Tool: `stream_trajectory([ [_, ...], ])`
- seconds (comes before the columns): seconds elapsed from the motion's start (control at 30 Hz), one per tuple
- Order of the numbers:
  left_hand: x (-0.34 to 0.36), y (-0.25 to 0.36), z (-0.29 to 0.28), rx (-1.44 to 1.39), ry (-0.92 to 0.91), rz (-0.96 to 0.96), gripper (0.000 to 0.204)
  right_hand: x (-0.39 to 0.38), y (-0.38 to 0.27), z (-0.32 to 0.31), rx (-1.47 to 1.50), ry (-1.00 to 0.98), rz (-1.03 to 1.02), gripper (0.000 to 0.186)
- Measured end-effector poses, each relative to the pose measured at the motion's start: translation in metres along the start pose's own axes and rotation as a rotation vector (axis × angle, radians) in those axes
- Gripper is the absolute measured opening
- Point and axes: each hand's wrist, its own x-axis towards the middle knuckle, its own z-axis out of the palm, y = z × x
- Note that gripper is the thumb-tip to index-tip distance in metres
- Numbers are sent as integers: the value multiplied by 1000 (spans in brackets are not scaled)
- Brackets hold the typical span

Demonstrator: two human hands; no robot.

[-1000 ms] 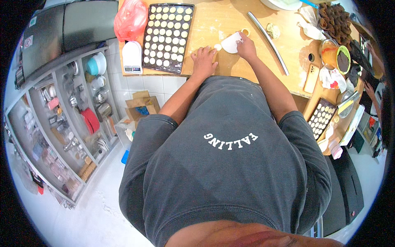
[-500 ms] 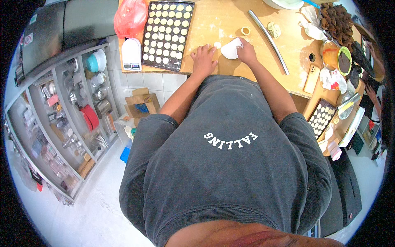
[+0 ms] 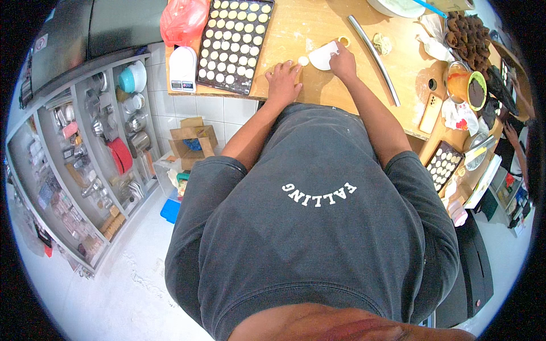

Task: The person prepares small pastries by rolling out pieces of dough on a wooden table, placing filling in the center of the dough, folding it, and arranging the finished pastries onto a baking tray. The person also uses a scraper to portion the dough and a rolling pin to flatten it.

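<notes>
My left hand point(image 3: 282, 79) is open, fingers spread near the wooden table's surface, just left of a small pale dough disc point(image 3: 303, 61). My right hand point(image 3: 342, 59) is closed on a white flat scraper point(image 3: 323, 56) with a rounded edge. Beyond it is a small yellowish ring point(image 3: 344, 41). To the right lie a metal tube point(image 3: 372, 59) and a crumpled pale lump point(image 3: 381, 44). Left of my hands is a dark tray point(image 3: 234, 46) with several rows of pale dough rounds.
A pink plastic bag point(image 3: 182, 22) and white scale point(image 3: 182, 69) sit left. Right are a phone point(image 3: 431, 112), bowls point(image 3: 476, 89), dark cups point(image 3: 463, 35) and a smaller tray point(image 3: 444, 165). Another person's arm point(image 3: 517, 145) is at far right; shelving point(image 3: 79, 176) stands left.
My right hand and the scraper have shifted slightly. My left hand stays spread beside the disc. The view has moved a little, shifting the surroundings.
</notes>
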Motion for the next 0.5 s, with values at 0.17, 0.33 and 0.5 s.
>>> stream_trajectory([
  [0.17, 0, -3, 2, 1, 11, 17, 68, -10, 3, -1, -69, -82, -36, 48],
  [0.33, 0, -5, 4, 4, 3, 22, 69, -22, 6, -1, -58, -115, -35, 51],
  [0.5, 0, -6, 4, 2, -1, 27, 69, -27, 12, 4, -40, -112, -64, 53],
])
